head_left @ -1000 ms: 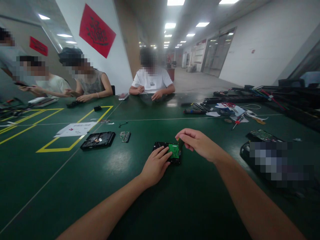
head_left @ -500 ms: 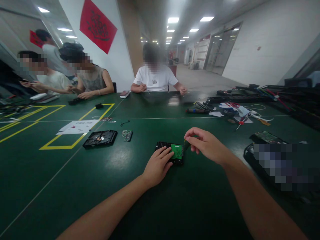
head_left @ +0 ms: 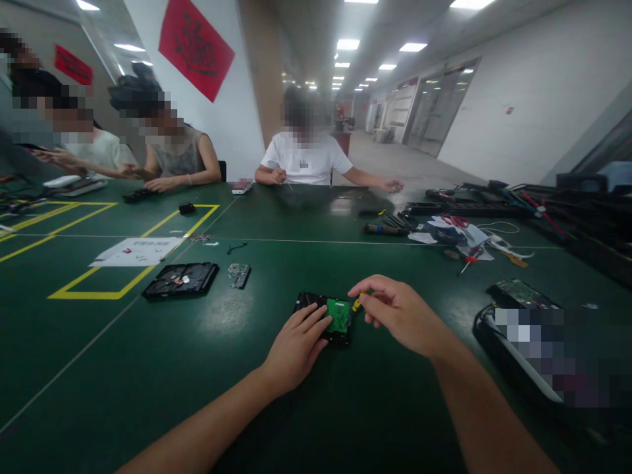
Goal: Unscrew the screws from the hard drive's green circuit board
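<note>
On green table (head_left: 148,368): left hand (head_left: 295,347) flat on hard drive (head_left: 324,317); right hand (head_left: 397,315) pinching yellow-tipped screwdriver (head_left: 356,305).

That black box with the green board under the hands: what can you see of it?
The black box is a flat, dark, rectangular case lying flat on the green table. A small green circuit board covers its right part. The left hand presses on it; the right hand pinches a small yellow-tipped tool at its right edge.

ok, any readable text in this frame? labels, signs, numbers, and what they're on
None can be read.
Red wall banner: dark characters, too blurred.
Smaller red sign: blurred.
White paper sheet: print too small.
Badge on white shirt: too small.
Green board on hard drive under left hand: no legible markings.
</note>
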The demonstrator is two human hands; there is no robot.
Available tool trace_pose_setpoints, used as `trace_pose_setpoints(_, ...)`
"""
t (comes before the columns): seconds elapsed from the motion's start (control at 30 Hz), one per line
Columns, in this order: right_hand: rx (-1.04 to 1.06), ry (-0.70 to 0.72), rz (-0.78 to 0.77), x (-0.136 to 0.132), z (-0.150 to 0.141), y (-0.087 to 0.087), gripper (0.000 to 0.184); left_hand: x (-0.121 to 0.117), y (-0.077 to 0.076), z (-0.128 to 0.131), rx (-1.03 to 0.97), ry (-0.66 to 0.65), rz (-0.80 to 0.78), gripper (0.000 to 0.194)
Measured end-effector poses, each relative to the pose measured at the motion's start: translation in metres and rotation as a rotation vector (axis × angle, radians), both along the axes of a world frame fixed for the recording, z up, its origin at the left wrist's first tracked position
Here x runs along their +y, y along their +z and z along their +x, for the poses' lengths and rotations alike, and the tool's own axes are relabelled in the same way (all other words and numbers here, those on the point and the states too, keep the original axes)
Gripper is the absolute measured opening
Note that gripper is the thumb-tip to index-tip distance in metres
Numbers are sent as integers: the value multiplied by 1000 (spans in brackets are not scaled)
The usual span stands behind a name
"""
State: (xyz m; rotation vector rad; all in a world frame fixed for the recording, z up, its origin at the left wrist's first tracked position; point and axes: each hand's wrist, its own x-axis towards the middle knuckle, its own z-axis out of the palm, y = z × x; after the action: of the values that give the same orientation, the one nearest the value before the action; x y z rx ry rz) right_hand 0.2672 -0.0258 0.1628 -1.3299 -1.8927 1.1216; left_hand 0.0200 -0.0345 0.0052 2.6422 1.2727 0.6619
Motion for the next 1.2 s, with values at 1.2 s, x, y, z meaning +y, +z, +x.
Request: trace_pose_setpoints(1.2, -128, -116, 340, -10, 2, 0, 14, -6, 6, 6, -7, 21, 54, 46)
